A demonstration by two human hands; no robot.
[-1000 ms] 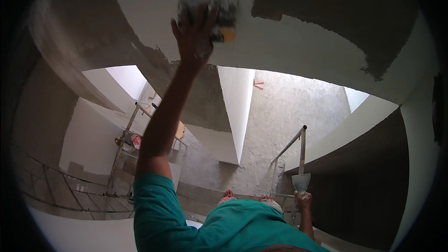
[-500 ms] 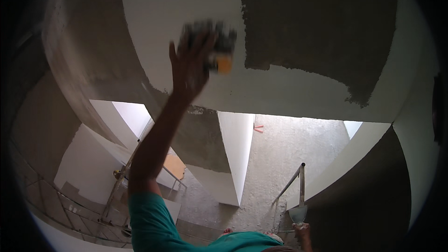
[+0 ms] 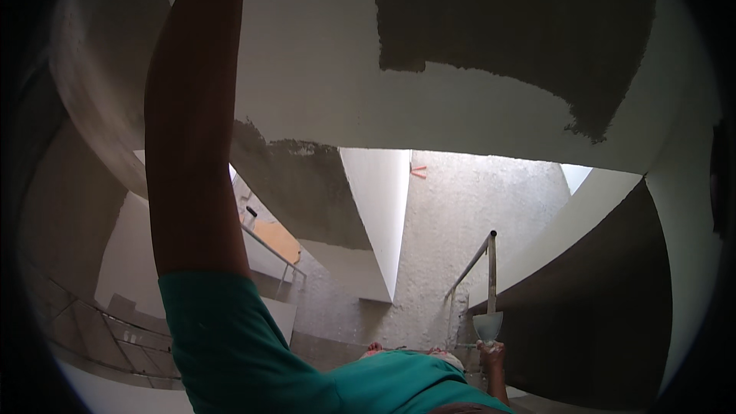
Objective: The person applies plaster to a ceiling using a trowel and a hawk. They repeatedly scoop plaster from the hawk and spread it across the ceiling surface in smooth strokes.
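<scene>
My left arm reaches steeply up along the left of the view, and my left hand is past the top edge, so whatever it holds is hidden. Low on the right, my right hand [image 3: 494, 353] is closed round the lower end of a putty knife [image 3: 488, 327], its wide pale grey blade pointing up. Above and ahead spreads a wall surface coated white [image 3: 307, 69]. A large dark grey patch [image 3: 521, 15] with ragged edges covers its upper right part.
An angled metal pipe frame [image 3: 492, 268] rises just beyond my right hand. Below the wall's edge lies a rough pale floor [image 3: 445, 238] with a small red item [image 3: 418, 172]. A tan board [image 3: 277, 241] and metal rails stand lower left; a dark curved wall [image 3: 598, 322] is at right.
My left hand, which was on a blurred dark tool with a yellow part against the white surface, has gone up out of view. My right hand still holds the putty knife low down.
</scene>
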